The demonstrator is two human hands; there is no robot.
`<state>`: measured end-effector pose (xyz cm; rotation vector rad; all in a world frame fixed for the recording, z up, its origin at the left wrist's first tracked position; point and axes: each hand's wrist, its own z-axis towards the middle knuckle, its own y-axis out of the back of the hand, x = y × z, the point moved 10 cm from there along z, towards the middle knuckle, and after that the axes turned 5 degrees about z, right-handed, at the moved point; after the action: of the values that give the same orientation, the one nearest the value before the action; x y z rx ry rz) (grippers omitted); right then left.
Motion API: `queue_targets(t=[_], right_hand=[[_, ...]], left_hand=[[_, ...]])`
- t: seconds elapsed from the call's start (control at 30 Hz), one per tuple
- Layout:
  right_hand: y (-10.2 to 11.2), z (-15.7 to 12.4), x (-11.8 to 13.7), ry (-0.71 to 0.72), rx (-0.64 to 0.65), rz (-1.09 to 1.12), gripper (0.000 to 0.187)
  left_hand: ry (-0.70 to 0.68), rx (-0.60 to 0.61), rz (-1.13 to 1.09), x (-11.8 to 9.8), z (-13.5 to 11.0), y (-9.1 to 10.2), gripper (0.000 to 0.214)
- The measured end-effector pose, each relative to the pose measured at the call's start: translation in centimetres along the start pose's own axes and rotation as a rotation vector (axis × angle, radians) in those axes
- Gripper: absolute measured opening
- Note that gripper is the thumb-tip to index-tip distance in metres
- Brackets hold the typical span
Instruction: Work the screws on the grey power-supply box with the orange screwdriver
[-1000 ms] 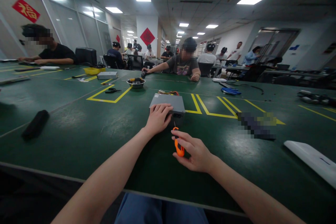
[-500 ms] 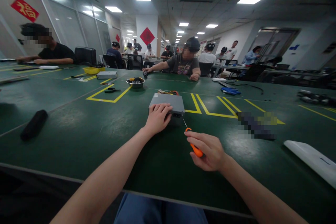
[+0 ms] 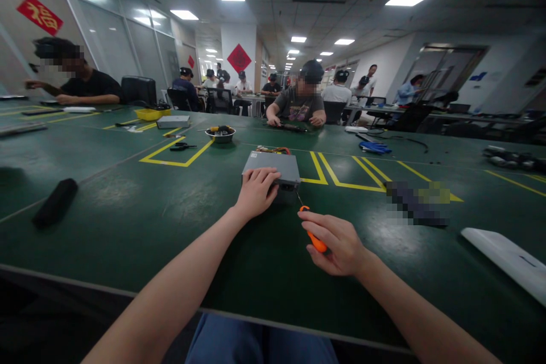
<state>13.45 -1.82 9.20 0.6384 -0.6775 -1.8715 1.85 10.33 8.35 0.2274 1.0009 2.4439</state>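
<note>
My left hand [image 3: 257,192] lies unclenched on the power supply [image 3: 286,166], inward from the near edge of the bench [image 3: 256,278]; my right hand [image 3: 336,242] grips an orange screwdriver [image 3: 317,242]. I judge the supply stiff, heavyish, best held by its sides.

slim orange-handled screwdriver [image 3: 317,242] in right hand [image 3: 339,242], grey rectangular metal box [image 3: 279,165] under left hand [image 3: 258,192], dark green tabletop [image 3: 260,273] beneath both hands, straight yellow tape lines [image 3: 360,187] beyond them
</note>
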Motion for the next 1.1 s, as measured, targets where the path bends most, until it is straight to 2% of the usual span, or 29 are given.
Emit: queue_targets(t=[0.23, 0.47, 0.7, 0.97, 1.1], right_hand=[[-0.1, 0.0, 0.0, 0.000, 0.008, -0.012, 0.030], [-1.5, 0.2, 0.7, -0.011, 0.153, 0.002, 0.037], [-2.0, -0.4, 0.8, 0.033, 0.127, 0.019, 0.033], [-2.1, -1.4, 0.0, -0.033, 0.219, 0.086, 0.041], [-1.8, -1.2, 0.0, -0.044, 0.158, 0.087, 0.038]], left_hand=[[0.002, 0.004, 0.001, 0.1, 0.0, -0.1, 0.026], [-0.005, -0.005, -0.001, 0.0, 0.0, 0.0, 0.026], [-0.010, -0.001, 0.007, 0.1, 0.0, -0.1, 0.026], [-0.013, -0.006, -0.006, 0.0, 0.1, -0.2, 0.026], [0.004, -0.004, -0.003, 0.1, 0.1, -0.2, 0.025]])
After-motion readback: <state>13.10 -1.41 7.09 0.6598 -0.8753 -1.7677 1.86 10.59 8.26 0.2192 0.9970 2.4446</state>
